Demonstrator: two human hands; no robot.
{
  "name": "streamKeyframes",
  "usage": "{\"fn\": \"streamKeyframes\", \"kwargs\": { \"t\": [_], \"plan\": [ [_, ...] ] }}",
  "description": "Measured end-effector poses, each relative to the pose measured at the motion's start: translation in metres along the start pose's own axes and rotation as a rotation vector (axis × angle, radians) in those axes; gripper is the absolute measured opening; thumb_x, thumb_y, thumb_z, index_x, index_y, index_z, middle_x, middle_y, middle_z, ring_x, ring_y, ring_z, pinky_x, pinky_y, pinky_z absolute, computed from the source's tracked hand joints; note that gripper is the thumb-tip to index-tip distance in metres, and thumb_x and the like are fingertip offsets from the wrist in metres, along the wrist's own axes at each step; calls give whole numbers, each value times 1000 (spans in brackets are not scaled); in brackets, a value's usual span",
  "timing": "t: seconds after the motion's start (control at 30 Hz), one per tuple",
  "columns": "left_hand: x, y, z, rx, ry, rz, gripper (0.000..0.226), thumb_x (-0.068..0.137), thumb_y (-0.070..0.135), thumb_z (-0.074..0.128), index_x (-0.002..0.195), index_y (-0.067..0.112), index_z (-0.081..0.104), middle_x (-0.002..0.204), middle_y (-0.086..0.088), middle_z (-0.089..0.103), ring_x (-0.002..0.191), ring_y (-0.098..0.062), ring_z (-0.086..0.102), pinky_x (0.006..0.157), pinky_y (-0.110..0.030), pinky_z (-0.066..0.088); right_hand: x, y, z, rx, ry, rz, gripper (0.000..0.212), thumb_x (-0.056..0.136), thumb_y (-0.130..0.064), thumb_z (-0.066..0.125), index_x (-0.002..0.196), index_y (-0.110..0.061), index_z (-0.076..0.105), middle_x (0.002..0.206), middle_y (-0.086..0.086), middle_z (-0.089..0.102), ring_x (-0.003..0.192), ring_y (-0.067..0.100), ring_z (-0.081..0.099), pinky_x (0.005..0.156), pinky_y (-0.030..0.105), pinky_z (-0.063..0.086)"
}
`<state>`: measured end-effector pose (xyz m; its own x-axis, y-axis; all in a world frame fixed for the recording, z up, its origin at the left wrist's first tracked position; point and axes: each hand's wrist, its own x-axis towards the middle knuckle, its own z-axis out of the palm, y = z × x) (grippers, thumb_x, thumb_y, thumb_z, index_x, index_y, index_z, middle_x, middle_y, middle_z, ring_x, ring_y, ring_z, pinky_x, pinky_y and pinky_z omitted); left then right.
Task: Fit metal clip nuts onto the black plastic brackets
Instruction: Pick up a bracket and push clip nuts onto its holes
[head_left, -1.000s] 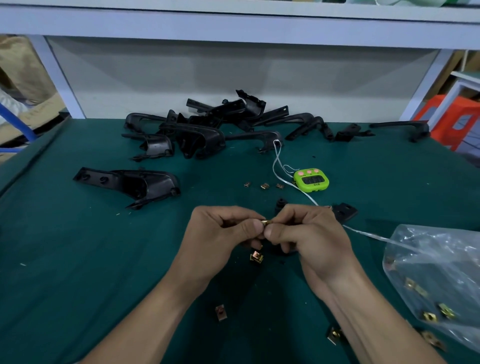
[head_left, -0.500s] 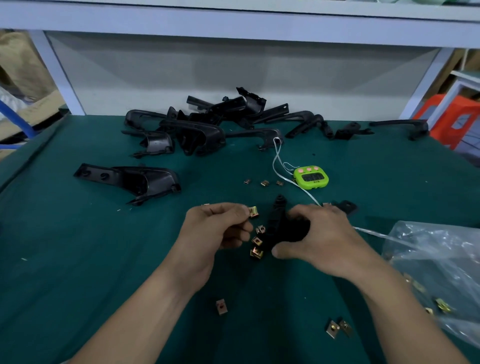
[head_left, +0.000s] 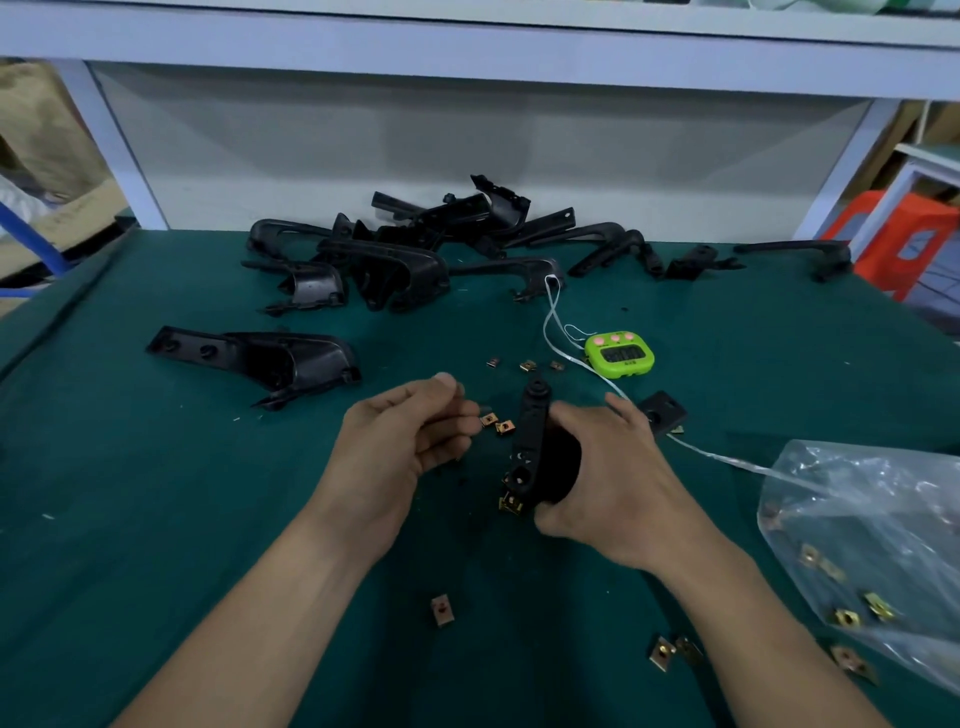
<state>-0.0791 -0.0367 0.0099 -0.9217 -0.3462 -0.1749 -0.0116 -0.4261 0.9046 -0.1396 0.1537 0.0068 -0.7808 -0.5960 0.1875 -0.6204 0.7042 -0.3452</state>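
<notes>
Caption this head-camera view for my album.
Right hand grips a black plastic bracket; left hand curls beside small brass-coloured metal clip nuts.

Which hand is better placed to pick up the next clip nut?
Left. The left hand lies beside two clip nuts and holds nothing that shows, while the right hand grips the bracket.
</notes>
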Motion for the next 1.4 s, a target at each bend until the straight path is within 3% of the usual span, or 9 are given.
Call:
{"fn": "streamKeyframes", "kwargs": {
  "t": [0.23,0.37,0.47,0.6,0.8,0.9,0.97,1.13,1.4],
  "plan": [
    [9,-2,-17,498,217,228,17,87,22,76,72,29,79,71,4,75,63,-8,69,62,-21,53,2,8,-5,40,91,94,41,53,-35,79,81,-29,50,74,-11,60,86,5,51,117,24,15],
    [11,-7,-23,1045,183,427,23,85,18,71,95,38,78,93,28,70,95,13,59,80,4,33,-2,10,-8,120,153,118,46,55,-23,85,71,-35,44,71,-16,59,94,-31,29,109,22,18],
    [13,-20,-19,1244,93,508,22,89,18,71,105,30,78,109,18,68,111,-8,52,93,-12,33,-2,9,-8,115,126,131,41,57,-22,85,78,-34,52,77,-16,62,81,-4,26,104,21,20],
    [15,-19,-20,1320,41,537,20,95,15,67,100,29,80,103,12,72,106,-16,54,95,-33,44,0,11,-4,97,69,114,40,59,-28,82,91,-29,58,82,-14,64,88,4,34,111,16,12],
    [12,-6,-27,1331,-102,424,36,98,2,55,107,27,80,111,13,73,104,-14,66,94,-34,52,1,14,-3,139,53,132,42,57,-29,83,91,-32,59,83,-19,62,102,13,38,115,24,18],
    [12,2,-32,1370,-96,375,55,90,-8,46,114,31,77,121,17,72,116,-8,63,101,-12,43,1,16,-3,135,37,139,41,56,-31,82,88,-32,57,79,-19,60,105,20,40,114,32,26],
    [11,4,-33,1320,-62,337,62,84,-13,45,115,31,77,118,13,74,111,-6,63,86,7,32,2,17,-3,131,35,134,40,55,-32,81,87,-31,56,77,-17,61,103,20,43,113,33,27],
    [10,-1,-33,1278,-6,324,44,87,0,59,111,30,79,112,14,74,103,-4,63,78,9,32,2,18,-2,126,42,129,42,55,-33,80,91,-30,59,81,-16,65,104,21,47,114,27,24],
    [10,-6,-30,1361,-14,408,19,85,23,77,100,33,79,107,19,71,108,-10,55,93,-30,46,3,19,3,150,12,144,44,54,-35,79,92,-33,58,86,-16,64,115,30,48,105,20,24]
  ]
}}
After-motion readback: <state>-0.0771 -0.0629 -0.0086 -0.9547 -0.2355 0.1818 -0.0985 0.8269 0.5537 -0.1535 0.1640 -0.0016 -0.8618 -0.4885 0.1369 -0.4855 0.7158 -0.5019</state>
